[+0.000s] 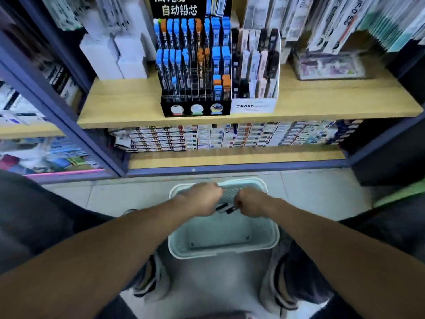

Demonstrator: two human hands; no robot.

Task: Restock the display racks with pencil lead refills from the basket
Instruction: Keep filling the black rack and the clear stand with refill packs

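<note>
A pale blue plastic basket (230,247) sits on the floor between my feet. Both hands are over it, fingers curled. My left hand (204,199) and my right hand (251,202) together hold small black-and-white lead refill packs (226,208) between them. On the wooden shelf (128,104) above stands a black display rack (195,65) filled with blue-capped and orange-capped lead refill tubes; some slots in its lower middle rows look empty. A white MONO rack (255,70) with pale and dark refill cases stands right beside it.
White boxes (115,54) stand left of the black rack, a clear box (328,65) to the right. Stacked small cartons (230,137) fill the lower shelf. A purple shelf frame (76,125) runs diagonally at left. My shoes flank the basket on the tiled floor.
</note>
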